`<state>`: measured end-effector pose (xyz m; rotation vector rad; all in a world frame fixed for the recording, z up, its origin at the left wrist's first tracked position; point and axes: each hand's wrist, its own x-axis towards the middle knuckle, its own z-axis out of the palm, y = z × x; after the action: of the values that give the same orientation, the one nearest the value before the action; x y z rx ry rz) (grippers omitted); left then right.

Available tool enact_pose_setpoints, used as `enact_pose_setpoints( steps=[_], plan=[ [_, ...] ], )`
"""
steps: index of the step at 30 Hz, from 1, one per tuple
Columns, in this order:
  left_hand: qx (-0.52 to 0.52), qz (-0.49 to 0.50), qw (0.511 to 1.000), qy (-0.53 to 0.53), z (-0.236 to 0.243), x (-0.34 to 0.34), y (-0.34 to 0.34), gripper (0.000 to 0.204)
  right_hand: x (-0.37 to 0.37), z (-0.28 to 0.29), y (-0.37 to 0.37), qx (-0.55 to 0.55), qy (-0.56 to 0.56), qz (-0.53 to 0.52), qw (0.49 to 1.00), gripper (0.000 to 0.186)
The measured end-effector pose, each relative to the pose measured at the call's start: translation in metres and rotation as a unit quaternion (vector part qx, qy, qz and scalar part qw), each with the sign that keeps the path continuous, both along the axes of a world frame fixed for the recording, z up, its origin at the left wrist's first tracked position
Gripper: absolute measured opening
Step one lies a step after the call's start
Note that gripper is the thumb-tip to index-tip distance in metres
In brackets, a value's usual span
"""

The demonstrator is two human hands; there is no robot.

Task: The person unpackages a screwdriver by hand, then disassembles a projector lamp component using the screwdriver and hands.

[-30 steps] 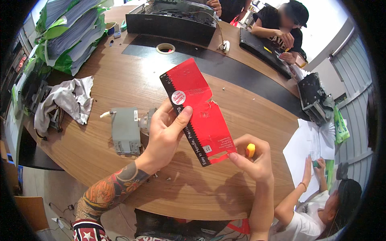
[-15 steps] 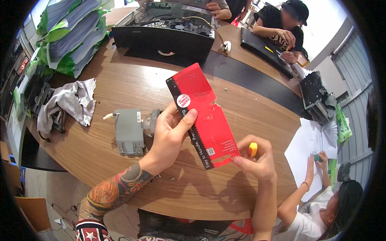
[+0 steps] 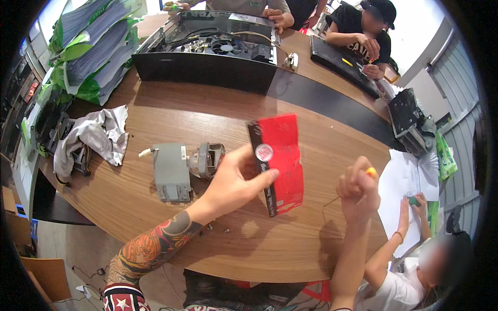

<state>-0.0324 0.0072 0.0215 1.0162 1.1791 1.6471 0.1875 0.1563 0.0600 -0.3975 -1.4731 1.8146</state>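
My left hand [image 3: 236, 181] pinches a flat red and black cardboard package [image 3: 286, 160] between thumb and fingers, holding it upright and slightly tilted above the table. To the right, apart from the package, my right hand [image 3: 359, 193] is closed around a screwdriver [image 3: 371, 172]. The yellow-orange end of its handle pokes out of the fist, and its thin shaft points left over the table. Beyond my left wrist lie a grey metal part with a short white lead [image 3: 173, 171] and a lamp unit with a glass bulb [image 3: 208, 159].
An opened black computer case [image 3: 202, 70] stands at the far side, with a person's hands behind it. A grey cloth [image 3: 101, 137] and stacked papers [image 3: 96, 52] are at left. Small screws [image 3: 226, 230] lie near the front edge. Co-workers sit at right beside white paper sheets [image 3: 397, 207].
My right hand has let go of the package's lower corner and moved right with the screwdriver, whose shaft now shows. The package has turned more upright and shifted right in my left hand.
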Motion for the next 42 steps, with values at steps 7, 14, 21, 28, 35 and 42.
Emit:
enact_pose_setpoints(
  steps=[7, 14, 21, 28, 35, 42],
  plan=[
    [-0.036, -0.014, 0.988, 0.152, -0.004, 0.006, 0.003, 0.041, 0.002, -0.009, -0.003, -0.015, 0.084, 0.011, 0.996, 0.04],
    [-0.002, 0.058, 0.915, 0.399, -0.002, 0.008, 0.002, 0.029, -0.01, -0.008, -0.038, -0.028, 0.173, 0.154, 0.972, 0.056],
    [0.036, 0.101, 0.894, 0.434, -0.01, 0.01, 0.006, 0.026, -0.021, -0.008, -0.053, -0.049, 0.123, 0.193, 0.972, 0.054],
    [0.027, 0.095, 0.9, 0.424, -0.009, 0.011, 0.005, 0.023, -0.019, -0.012, -0.052, -0.065, 0.123, 0.2, 0.97, 0.052],
    [0.031, 0.109, 0.904, 0.412, -0.008, 0.011, 0.003, 0.021, -0.023, -0.01, -0.057, -0.053, 0.101, 0.202, 0.973, 0.053],
    [0.041, 0.143, 0.928, 0.342, -0.006, 0.008, 0.008, 0.022, -0.023, -0.01, -0.059, -0.049, 0.089, 0.189, 0.977, 0.051]
  ],
)
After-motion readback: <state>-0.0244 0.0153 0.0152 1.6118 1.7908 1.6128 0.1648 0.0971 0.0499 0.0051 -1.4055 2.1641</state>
